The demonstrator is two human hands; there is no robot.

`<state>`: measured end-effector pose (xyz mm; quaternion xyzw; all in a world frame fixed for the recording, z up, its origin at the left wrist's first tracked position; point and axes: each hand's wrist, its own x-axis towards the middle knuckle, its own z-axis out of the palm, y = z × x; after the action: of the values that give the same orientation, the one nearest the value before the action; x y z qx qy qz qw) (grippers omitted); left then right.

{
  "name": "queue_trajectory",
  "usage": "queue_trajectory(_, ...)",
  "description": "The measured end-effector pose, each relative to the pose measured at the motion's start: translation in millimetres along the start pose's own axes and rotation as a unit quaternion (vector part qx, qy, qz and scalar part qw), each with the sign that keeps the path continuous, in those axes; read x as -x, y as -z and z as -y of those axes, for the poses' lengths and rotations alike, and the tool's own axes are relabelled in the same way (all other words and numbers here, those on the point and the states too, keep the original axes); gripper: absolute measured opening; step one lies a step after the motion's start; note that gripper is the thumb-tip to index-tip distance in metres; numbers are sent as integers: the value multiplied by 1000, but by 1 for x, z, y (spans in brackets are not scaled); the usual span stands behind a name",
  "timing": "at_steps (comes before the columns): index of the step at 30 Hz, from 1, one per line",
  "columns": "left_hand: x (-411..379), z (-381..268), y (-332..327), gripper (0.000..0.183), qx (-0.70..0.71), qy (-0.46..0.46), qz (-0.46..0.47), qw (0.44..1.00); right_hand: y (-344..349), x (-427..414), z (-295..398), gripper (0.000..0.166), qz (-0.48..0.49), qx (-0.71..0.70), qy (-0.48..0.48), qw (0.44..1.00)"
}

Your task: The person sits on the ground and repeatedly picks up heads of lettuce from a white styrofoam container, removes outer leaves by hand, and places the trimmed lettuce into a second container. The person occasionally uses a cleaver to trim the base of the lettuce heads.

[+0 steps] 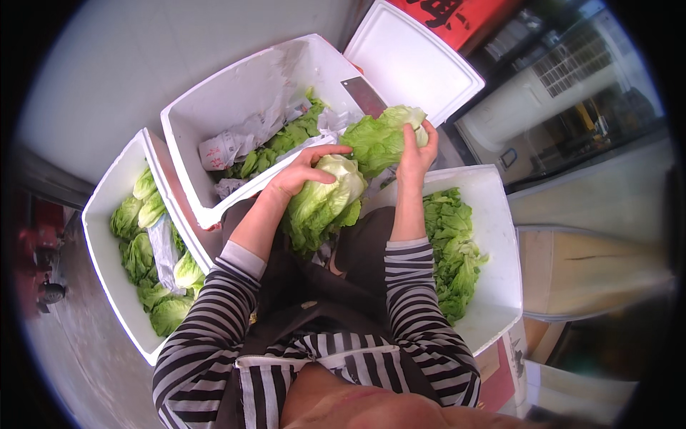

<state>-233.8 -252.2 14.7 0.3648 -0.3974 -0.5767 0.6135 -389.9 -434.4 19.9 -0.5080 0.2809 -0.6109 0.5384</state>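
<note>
A head of lettuce (327, 201) with a pale top hangs above my lap, held in my left hand (300, 174) with thumb and fingers around it. Just to the right, my right hand (419, 150) grips a loose lettuce leaf (375, 140) by its whitish base. The leaf's lower left edge meets the head near my left fingertips. Beyond my hands stands a white foam box (198, 123) with lettuce and crumpled printed paper (228, 150) in it. On my right, another white foam box (493, 316) contains loose green leaves (453, 246).
To the left, a third foam box (102, 257) holds several lettuce heads (136, 257) and paper. A white foam lid (415, 59) leans behind the far box, whose rim carries a dark flat rectangular object (364, 96). Glass doors (568, 96) stand at the right.
</note>
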Motion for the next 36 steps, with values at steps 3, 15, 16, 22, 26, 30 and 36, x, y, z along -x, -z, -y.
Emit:
queue_trajectory(3,1,1,2,68,37,-25,27,999,2,-1,-1,39,-22,-18,-36,999)
queue_trajectory(15,1,-1,-4,79,-57,28,34,997,-8,8,24,39,-31,17,69,997)
queue_trajectory(16,0,0,-3,79,-93,28,31,995,-8,9,26,39,-30,27,77,996)
queue_trajectory(22,-5,9,3,64,-86,28,43,995,-5,8,28,39,-31,118,136,983)
queue_trajectory(26,-2,3,-6,69,-94,32,24,995,-10,14,38,40,-26,139,162,977)
queue_trajectory(30,-4,-4,-19,75,-113,43,34,992,-14,20,39,44,38,142,191,971)
queue_trajectory(36,-5,14,-5,72,-204,74,2,976,-18,21,46,46,5,255,321,912)
